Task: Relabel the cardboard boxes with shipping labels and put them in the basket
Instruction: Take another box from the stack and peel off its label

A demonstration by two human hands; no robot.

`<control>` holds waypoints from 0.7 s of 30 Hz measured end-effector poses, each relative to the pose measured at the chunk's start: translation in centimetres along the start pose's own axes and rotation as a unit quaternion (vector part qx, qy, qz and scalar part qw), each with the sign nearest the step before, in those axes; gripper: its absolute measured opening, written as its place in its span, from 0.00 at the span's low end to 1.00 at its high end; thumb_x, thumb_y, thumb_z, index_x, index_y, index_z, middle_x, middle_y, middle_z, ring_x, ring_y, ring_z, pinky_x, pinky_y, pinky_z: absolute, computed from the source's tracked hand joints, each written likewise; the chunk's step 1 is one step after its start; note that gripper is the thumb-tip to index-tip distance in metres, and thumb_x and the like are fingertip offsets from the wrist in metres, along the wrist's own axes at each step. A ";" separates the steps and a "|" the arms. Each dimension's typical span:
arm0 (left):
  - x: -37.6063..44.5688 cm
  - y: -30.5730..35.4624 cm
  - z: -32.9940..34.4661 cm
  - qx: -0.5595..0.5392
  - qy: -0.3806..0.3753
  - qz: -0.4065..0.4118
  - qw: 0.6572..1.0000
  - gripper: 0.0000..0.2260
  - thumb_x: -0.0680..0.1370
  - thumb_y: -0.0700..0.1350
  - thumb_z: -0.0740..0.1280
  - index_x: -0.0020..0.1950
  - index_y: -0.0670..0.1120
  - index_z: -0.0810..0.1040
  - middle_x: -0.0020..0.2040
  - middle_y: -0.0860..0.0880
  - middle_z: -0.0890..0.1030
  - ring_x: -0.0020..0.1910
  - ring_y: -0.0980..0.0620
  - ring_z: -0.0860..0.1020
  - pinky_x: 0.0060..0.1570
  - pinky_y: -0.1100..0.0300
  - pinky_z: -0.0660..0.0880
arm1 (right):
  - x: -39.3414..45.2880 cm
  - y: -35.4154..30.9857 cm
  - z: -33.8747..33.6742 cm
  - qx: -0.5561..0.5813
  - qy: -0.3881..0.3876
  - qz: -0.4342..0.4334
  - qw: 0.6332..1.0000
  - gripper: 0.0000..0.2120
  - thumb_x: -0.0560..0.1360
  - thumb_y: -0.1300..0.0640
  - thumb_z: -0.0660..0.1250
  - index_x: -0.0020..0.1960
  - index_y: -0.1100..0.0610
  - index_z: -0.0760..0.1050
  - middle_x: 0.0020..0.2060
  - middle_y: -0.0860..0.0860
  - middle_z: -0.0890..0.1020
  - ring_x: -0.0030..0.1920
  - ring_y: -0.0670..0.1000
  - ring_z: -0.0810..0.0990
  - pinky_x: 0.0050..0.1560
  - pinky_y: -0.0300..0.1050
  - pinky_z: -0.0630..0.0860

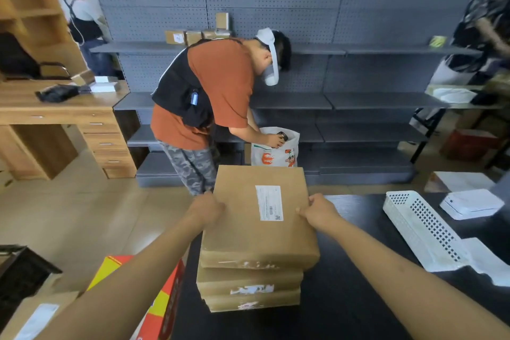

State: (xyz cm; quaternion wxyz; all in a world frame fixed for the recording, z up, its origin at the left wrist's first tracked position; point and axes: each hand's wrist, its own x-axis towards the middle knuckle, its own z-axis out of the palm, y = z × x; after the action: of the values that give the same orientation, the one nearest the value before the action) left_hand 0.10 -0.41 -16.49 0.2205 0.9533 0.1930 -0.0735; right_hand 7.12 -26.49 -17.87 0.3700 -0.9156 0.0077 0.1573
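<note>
Both hands, left [208, 208] and right [317, 211], grip the top box [248, 229]; white basket [422, 229] lies nearby right.

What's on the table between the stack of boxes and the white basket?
In the head view, only bare dark table lies between the box stack and white basket, crossed by the right forearm.

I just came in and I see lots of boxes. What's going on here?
A person is holding the top cardboard box of a stack with the left hand and right hand, one on each side. It already has a white shipping label. The stack sits on a dark table, with a white basket to the right.
</note>
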 end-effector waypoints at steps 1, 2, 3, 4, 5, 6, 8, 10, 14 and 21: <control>0.2 0.7 0.2 -0.007 0.004 0.005 1.000 0.18 0.82 0.45 0.58 0.67 0.35 0.69 0.64 0.37 0.74 0.63 0.39 0.73 0.57 0.54 0.69 | -0.2 0.4 -0.5 0.001 0.016 0.005 1.000 0.21 0.77 0.52 0.66 0.65 0.59 0.66 0.60 0.55 0.76 0.56 0.55 0.76 0.49 0.45 0.72; 0.4 1.5 0.4 -0.013 0.008 0.012 1.000 0.18 0.82 0.45 0.58 0.66 0.34 0.69 0.64 0.37 0.73 0.64 0.39 0.72 0.58 0.54 0.68 | -0.4 0.9 -1.1 0.001 0.030 0.010 1.000 0.20 0.77 0.52 0.66 0.65 0.59 0.67 0.60 0.55 0.76 0.57 0.56 0.76 0.51 0.46 0.72; 0.5 2.4 0.7 -0.018 0.008 0.017 1.000 0.17 0.81 0.45 0.58 0.65 0.34 0.69 0.64 0.37 0.73 0.64 0.39 0.72 0.58 0.54 0.68 | -0.5 1.6 -1.8 0.000 0.039 0.013 0.999 0.19 0.77 0.52 0.66 0.64 0.59 0.69 0.60 0.55 0.77 0.58 0.55 0.77 0.52 0.46 0.73; 0.5 3.5 1.1 -0.022 0.011 0.024 0.999 0.17 0.81 0.46 0.58 0.64 0.34 0.69 0.64 0.37 0.73 0.64 0.39 0.71 0.58 0.54 0.68 | -0.6 2.3 -2.5 0.001 0.047 0.017 0.999 0.17 0.77 0.53 0.65 0.63 0.58 0.70 0.59 0.54 0.78 0.57 0.55 0.77 0.54 0.46 0.74; 0.3 4.6 1.4 -0.023 0.009 0.030 0.999 0.16 0.81 0.45 0.58 0.64 0.35 0.69 0.64 0.37 0.73 0.64 0.39 0.71 0.57 0.53 0.68 | -0.7 3.1 -3.4 0.002 0.054 0.022 0.998 0.16 0.77 0.53 0.65 0.63 0.58 0.71 0.59 0.54 0.79 0.56 0.55 0.78 0.55 0.46 0.75; 0.2 5.9 1.9 -0.020 0.007 0.042 0.999 0.16 0.81 0.44 0.57 0.64 0.35 0.69 0.64 0.37 0.72 0.63 0.39 0.71 0.57 0.53 0.68 | -0.8 3.9 -4.2 0.002 0.060 0.030 0.998 0.16 0.77 0.53 0.65 0.63 0.57 0.71 0.58 0.54 0.79 0.56 0.55 0.78 0.54 0.46 0.75; -0.3 8.6 2.9 -0.009 0.008 0.067 0.998 0.14 0.82 0.42 0.56 0.63 0.34 0.69 0.63 0.37 0.72 0.63 0.38 0.71 0.57 0.52 0.68 | -0.8 5.6 -6.1 0.010 0.071 0.044 0.996 0.17 0.77 0.54 0.63 0.64 0.58 0.71 0.58 0.55 0.79 0.56 0.56 0.78 0.54 0.46 0.74; -0.7 11.2 4.0 -0.006 0.013 0.079 0.997 0.13 0.81 0.40 0.55 0.62 0.35 0.70 0.63 0.37 0.73 0.62 0.39 0.71 0.57 0.52 0.68 | -0.8 7.3 -7.9 0.017 0.085 0.062 0.994 0.16 0.78 0.56 0.61 0.65 0.58 0.70 0.58 0.56 0.79 0.55 0.56 0.78 0.52 0.47 0.74; -1.1 16.1 6.3 -0.034 0.010 0.082 0.996 0.15 0.81 0.43 0.56 0.62 0.35 0.70 0.62 0.37 0.74 0.61 0.39 0.73 0.55 0.52 0.69 | -0.5 10.8 -11.8 0.012 0.112 0.084 0.990 0.15 0.79 0.55 0.58 0.64 0.57 0.71 0.57 0.57 0.78 0.54 0.58 0.77 0.54 0.49 0.74; -2.3 24.0 11.7 -0.043 0.010 0.060 0.997 0.16 0.83 0.45 0.55 0.64 0.36 0.69 0.63 0.39 0.74 0.60 0.43 0.73 0.47 0.59 0.65 | 0.9 17.2 -18.7 -0.001 0.098 0.073 0.993 0.18 0.79 0.56 0.58 0.68 0.55 0.67 0.59 0.56 0.77 0.53 0.56 0.76 0.51 0.49 0.74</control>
State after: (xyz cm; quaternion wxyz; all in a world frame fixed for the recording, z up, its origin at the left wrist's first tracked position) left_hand 6.95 -26.32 -17.04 0.2636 0.9534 0.1406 -0.0417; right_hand 10.98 -51.56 -17.07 0.3543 -0.9239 0.1104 0.0935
